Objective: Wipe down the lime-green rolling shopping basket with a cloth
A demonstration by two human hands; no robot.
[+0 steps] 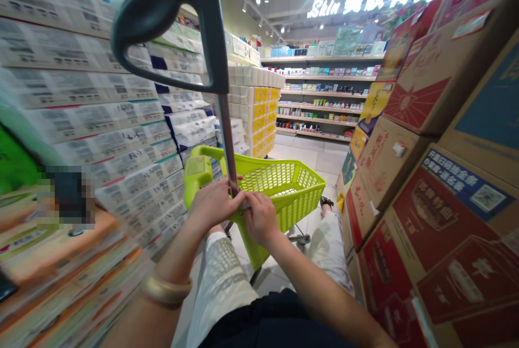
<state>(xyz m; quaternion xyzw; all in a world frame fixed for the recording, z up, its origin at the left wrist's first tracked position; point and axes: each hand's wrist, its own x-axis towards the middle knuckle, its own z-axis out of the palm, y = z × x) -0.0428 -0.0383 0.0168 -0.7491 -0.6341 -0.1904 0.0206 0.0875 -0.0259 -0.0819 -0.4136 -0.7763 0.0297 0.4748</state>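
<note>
A grey metal pole (pixel 227 137) with a dark grey loop handle (pixel 217 40) rises in front of me, tilted slightly. My left hand (pixel 213 202) is closed around the pole's lower part, with a gold-coloured bangle (pixel 167 287) on that wrist. Beside it, my right hand (pixel 260 217) has its fingers bent and pressed at the pole's lower end, touching the left thumb. What lies under those right fingertips is mostly hidden. Just beyond both hands is a lime-green shopping trolley basket (pixel 302 199), its lattice sides showing and nothing visible inside. My legs straddle the trolley.
Stacked wrapped packs (pixel 101 121) line the left side. Piled cardboard cartons (pixel 409 105) crowd the right. Yellow-and-white packs (pixel 259 115) stand farther along, before stocked shelves (pixel 324 96). A blurred orange stack (pixel 93 283) is near at lower left. Pale floor tiles (pixel 302 148) run between.
</note>
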